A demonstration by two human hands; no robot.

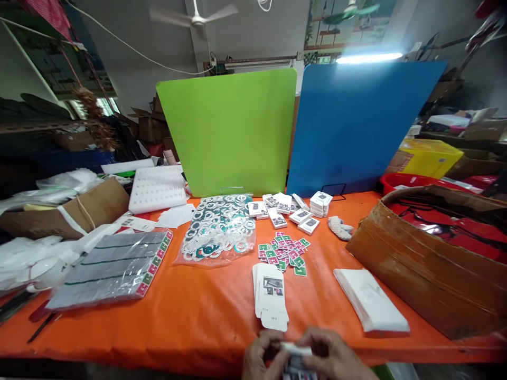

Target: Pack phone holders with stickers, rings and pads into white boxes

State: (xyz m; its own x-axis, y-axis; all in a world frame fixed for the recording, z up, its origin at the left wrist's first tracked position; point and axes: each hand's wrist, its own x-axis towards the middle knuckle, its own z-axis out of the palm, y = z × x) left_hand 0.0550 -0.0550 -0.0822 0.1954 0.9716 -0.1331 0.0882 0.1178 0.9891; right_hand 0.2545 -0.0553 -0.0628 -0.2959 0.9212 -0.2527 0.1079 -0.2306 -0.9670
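Note:
At the front edge of the table both hands are closed on a small white printed box (298, 365), slightly blurred. My left hand (259, 358) grips its left side, and the fingers of my right hand (332, 356) press on its right side and top. Just beyond the hands lies a stack of flat white box blanks (272, 295) with printed pictures. Farther back is a loose pile of pink and green cards (284, 252). Behind those, several small white boxes (300, 216) are heaped and partly stacked.
A clear bag of ring-shaped pieces (222, 227) lies left of centre. Farther left are a plastic-wrapped grey pack (113, 264) and a cardboard box (75, 211). A white wrapped stack (370, 301) and a large carton (428, 264) occupy the right. Green (233, 132) and blue (356, 126) panels stand behind.

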